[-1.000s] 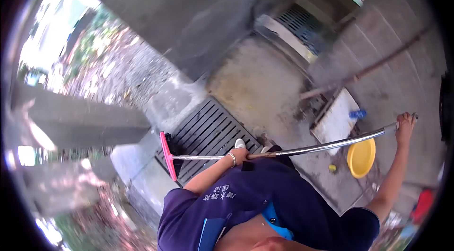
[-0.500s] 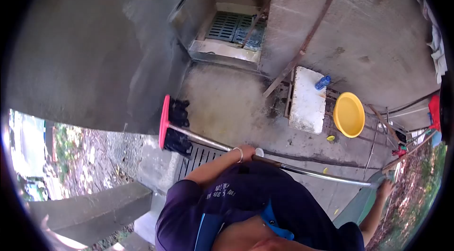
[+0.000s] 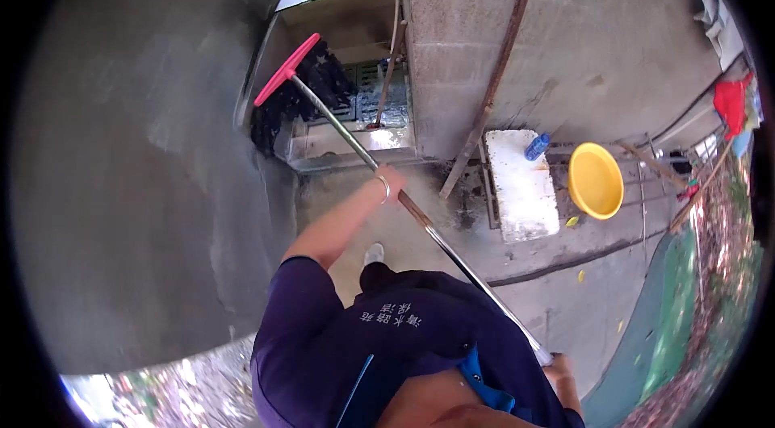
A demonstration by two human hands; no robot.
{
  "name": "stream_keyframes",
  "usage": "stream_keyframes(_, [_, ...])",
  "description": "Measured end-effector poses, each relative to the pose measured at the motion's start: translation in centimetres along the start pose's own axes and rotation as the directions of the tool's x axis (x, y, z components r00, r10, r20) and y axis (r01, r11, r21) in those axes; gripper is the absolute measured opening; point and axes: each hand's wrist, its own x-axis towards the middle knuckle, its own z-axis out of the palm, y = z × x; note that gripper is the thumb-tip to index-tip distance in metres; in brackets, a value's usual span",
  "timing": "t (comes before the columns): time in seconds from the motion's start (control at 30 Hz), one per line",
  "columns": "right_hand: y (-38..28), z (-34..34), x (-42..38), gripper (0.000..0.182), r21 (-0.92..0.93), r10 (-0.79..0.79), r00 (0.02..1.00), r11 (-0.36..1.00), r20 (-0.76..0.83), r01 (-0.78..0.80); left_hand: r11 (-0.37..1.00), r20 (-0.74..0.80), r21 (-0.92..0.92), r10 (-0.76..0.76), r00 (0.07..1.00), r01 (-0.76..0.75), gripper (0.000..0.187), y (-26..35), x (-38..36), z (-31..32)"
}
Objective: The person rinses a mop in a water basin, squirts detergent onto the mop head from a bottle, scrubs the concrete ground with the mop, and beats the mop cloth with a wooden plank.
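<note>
A mop point(image 3: 343, 131) with a long metal pole, a pink head bar and dark, wet-looking cloth strips slants across the head view. My left hand point(image 3: 391, 184), with a bracelet at the wrist, is closed round the middle of the pole. At the pole's lower end, near my right side, my right hand point(image 3: 559, 367) is wrapped round the tip. The mop head hangs over the left wall of a concrete basin point(image 3: 355, 155), its strips partly inside. Grates point(image 3: 379, 93) at the basin's bottom are partly hidden by the strips.
A white board point(image 3: 521, 190) with a blue bottle point(image 3: 537, 147) stands on the right, beside a yellow tub point(image 3: 596, 181). A wooden pole point(image 3: 504, 65) leans against the wall. Red cloth point(image 3: 732, 104) hangs at far right. One shoe point(image 3: 374, 253) shows on the concrete floor.
The mop head has moved up and forward from the floor edge by the left wall to the basin. My left hand moved forward; my right hand came down and inward towards my body.
</note>
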Motion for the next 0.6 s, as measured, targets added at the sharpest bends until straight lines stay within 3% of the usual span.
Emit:
stream_keyframes(0.1, [-14.7, 5.5, -1.0, 0.030, 0.351, -0.100, 0.993, 0.929, -0.067, 0.117, 1.000, -0.119, -0.008, -0.017, 0.993, 0.016, 0.034, -6.5, 1.3, 2.8])
stream_keyframes(0.13, [-20.1, 5.2, -1.1, 0.027, 0.346, -0.108, 0.991, 0.929, -0.085, 0.131, 1.000, -0.121, -0.006, 0.008, 0.993, -0.009, 0.034, -7.9, 2.4, 4.9])
stream_keyframes(0.17, [-25.5, 5.0, -1.2, 0.024, 0.339, -0.115, 0.988, 0.930, -0.104, 0.144, 0.990, -0.141, -0.138, 0.018, 0.990, -0.038, 0.035, -8.7, 3.3, 7.2])
stream_keyframes(0.2, [-30.6, 3.3, -1.1, 0.022, 0.184, -0.131, 0.989, 0.973, -0.067, 0.141, 0.962, -0.148, -0.264, 0.028, 0.989, -0.067, 0.037, -9.0, 3.2, 9.6])
stream_keyframes(0.27, [-37.5, 3.8, 2.5, 0.024, 0.108, -0.143, 0.990, 0.984, -0.004, 0.142, 0.932, -0.109, -0.309, 0.161, 0.981, -0.188, 0.037, -8.5, 1.5, 12.0])
stream_keyframes(0.3, [-40.0, 5.0, 4.8, 0.023, 0.203, -0.118, 0.992, 0.971, -0.036, 0.123, 0.891, -0.127, -0.385, 0.209, 0.970, -0.242, 0.036, -8.6, 0.7, 14.9])
stream_keyframes(0.33, [-42.6, 5.3, 7.4, 0.023, 0.120, -0.122, 0.992, 0.986, 0.021, 0.119, 0.837, -0.154, -0.462, 0.249, 0.956, -0.292, 0.034, -8.4, 0.0, 18.0])
stream_keyframes(0.4, [-45.7, 4.4, 7.8, 0.024, 0.137, -0.126, 0.990, 0.984, 0.062, 0.116, 0.794, -0.070, -0.546, 0.274, 0.959, -0.267, 0.033, -8.8, -3.5, 21.9])
stream_keyframes(0.47, [-46.9, 4.3, 6.4, 0.030, 0.315, 0.017, 0.966, 0.944, 0.257, -0.101, 0.734, 0.152, -0.675, 0.244, 0.958, -0.079, 0.030, -10.1, -9.0, 21.2])
stream_keyframes(0.5, [-46.2, 6.1, 6.2, 0.032, 0.311, -0.012, 0.988, 0.950, 0.154, -0.037, 0.763, 0.235, -0.645, 0.251, 0.939, -0.043, 0.029, -10.7, -10.1, 25.0])
stream_keyframes(0.53, [-46.3, 7.0, 5.4, 0.032, 0.316, -0.003, 0.988, 0.948, 0.153, -0.046, 0.795, 0.312, -0.607, 0.252, 0.916, -0.012, 0.029, -11.4, -10.8, 30.0])
stream_keyframes(0.6, [-46.5, 7.1, 3.1, 0.033, 0.322, -0.114, 0.989, 0.944, 0.099, 0.077, 0.681, 0.143, -0.732, 0.120, 0.982, 0.024, 0.030, -13.1, -14.9, 37.8])
